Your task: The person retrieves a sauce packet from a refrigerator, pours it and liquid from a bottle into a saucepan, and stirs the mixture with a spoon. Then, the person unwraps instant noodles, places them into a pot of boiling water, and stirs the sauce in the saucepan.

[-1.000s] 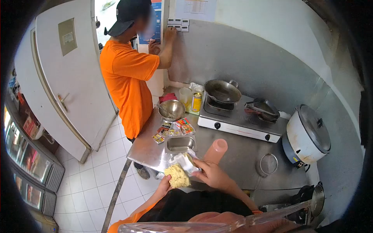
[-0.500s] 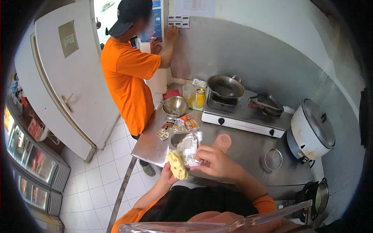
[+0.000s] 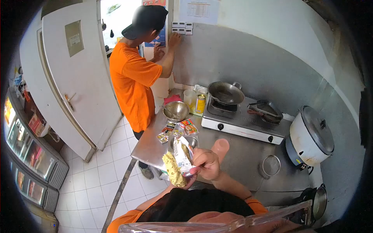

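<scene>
My left hand is closed around a yellow dried noodle cake, held tilted before my body at the counter's front edge. My right hand pinches a white printed wrapper, close beside the noodles. The wrapper's opening shows a crinkled, gold-tinted inside. Behind it a small steel pan is partly covered from view. Just past my right hand stands a pink plastic cup. Several small seasoning packets lie beyond the wrapper.
A steel bowl and a yellow can stand at the back. The gas stove carries a frying pan. To the right are a strainer and a large lidded pot. A co-worker reaches toward wall timers.
The wrapper has turned in my right hand, showing its crinkled inside. The noodle cake has tipped more upright and shifted slightly left. My left hand is now lower, beneath the noodles.
</scene>
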A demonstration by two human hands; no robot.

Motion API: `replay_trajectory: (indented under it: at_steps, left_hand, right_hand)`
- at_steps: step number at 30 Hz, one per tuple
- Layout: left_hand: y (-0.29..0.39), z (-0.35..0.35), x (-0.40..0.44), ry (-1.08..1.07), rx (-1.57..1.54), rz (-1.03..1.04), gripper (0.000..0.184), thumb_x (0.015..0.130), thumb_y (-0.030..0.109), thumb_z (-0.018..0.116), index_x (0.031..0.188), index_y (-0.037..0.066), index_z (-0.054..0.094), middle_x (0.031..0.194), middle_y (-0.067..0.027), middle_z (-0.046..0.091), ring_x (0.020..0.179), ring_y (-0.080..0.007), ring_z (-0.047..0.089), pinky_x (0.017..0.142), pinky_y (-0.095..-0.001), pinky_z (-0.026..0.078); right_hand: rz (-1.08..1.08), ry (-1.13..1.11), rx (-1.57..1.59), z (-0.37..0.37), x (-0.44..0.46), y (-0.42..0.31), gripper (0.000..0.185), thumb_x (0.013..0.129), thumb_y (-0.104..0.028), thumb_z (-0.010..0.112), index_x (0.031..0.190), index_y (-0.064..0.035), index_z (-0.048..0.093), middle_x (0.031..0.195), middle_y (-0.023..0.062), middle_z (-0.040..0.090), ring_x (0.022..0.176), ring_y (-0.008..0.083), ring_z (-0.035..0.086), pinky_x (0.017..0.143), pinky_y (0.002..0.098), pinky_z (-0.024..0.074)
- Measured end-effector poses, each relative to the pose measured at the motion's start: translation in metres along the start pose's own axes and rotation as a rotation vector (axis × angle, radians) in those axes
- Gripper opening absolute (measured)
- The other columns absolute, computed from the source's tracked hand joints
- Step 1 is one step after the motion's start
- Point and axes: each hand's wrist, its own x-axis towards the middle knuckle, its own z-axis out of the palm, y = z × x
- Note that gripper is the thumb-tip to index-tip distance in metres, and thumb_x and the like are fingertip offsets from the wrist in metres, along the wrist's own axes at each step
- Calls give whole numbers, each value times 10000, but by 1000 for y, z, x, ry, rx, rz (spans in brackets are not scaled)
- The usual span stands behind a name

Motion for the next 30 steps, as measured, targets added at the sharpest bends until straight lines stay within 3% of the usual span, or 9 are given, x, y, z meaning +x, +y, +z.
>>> replay_trajectory:
  at_steps: [2, 5, 8, 11, 14, 19, 22, 29, 30]
  left_hand:
    - [2, 2, 0, -56, -536, 14, 591, 679, 331, 659, 1162, 93, 415, 1077, -72, 517, 972, -230, 511, 843, -385, 408]
    - [3, -9, -7, -83, -893, 95, 579, 688, 308, 659, 1167, 88, 419, 1069, -82, 528, 958, -242, 525, 833, -396, 421]
    - [-4, -48, -23, -128, -743, 85, 580, 676, 287, 680, 1149, 50, 443, 1087, -118, 537, 980, -264, 536, 857, -423, 429]
    - [14, -47, -38, -29, -495, 21, 589, 663, 215, 695, 1140, -4, 428, 1064, -149, 540, 954, -275, 551, 826, -417, 451]
    - [21, -43, -44, 7, -401, -11, 583, 653, 146, 697, 1128, -43, 417, 1055, -170, 537, 957, -286, 550, 819, -411, 455]
    - [23, -44, -54, 65, -321, -81, 596, 671, 183, 686, 1156, -14, 400, 1073, -155, 533, 958, -262, 551, 828, -386, 451]
    - [-31, -79, -66, 29, -730, -253, 606, 704, 264, 654, 1178, -4, 387, 1099, -136, 527, 984, -247, 536, 857, -391, 426]
    - [-40, -94, -68, 58, -234, -562, 585, 733, 294, 616, 1212, 41, 396, 1205, -145, 447, 1087, -254, 455, 924, -373, 348]
    - [-25, -81, -66, 45, -195, -429, 559, 719, 275, 632, 1188, 49, 426, 1243, -148, 398, 1120, -257, 416, 932, -371, 334]
  right_hand:
    - [-1, 55, 120, 0, -6, 8, 144, 709, -75, 663, 674, -44, 527, 628, 25, 490, 565, 127, 437, 519, 250, 328]
    - [121, -88, 16, -17, -4, -4, 139, 739, -93, 638, 689, -27, 527, 614, 34, 479, 550, 132, 435, 532, 267, 341]
    - [534, -87, -453, -25, -8, -28, 98, 745, -89, 615, 792, -13, 577, 645, 60, 520, 578, 150, 491, 559, 279, 375]
    - [458, -136, -707, -21, -10, -36, 197, 737, -67, 595, 927, -14, 592, 712, 91, 568, 636, 192, 555, 589, 294, 412]
    - [606, -189, -605, -27, -20, -33, 295, 721, -79, 603, 1012, -40, 581, 784, 109, 592, 698, 233, 580, 616, 301, 428]
    - [411, -225, -553, -29, -39, -24, 268, 712, -94, 619, 967, -21, 577, 843, 116, 577, 751, 241, 567, 666, 317, 426]
    - [303, -381, -650, -27, -44, -35, 235, 708, -66, 615, 929, -4, 562, 878, 111, 554, 796, 235, 550, 687, 314, 422]
    - [502, -333, -507, -28, -82, -22, 170, 708, -2, 600, 866, 14, 539, 839, 105, 518, 796, 245, 518, 686, 308, 411]
    - [519, -349, -518, -30, -81, -25, 171, 708, -2, 596, 868, 13, 537, 845, 106, 518, 802, 249, 518, 693, 310, 411]
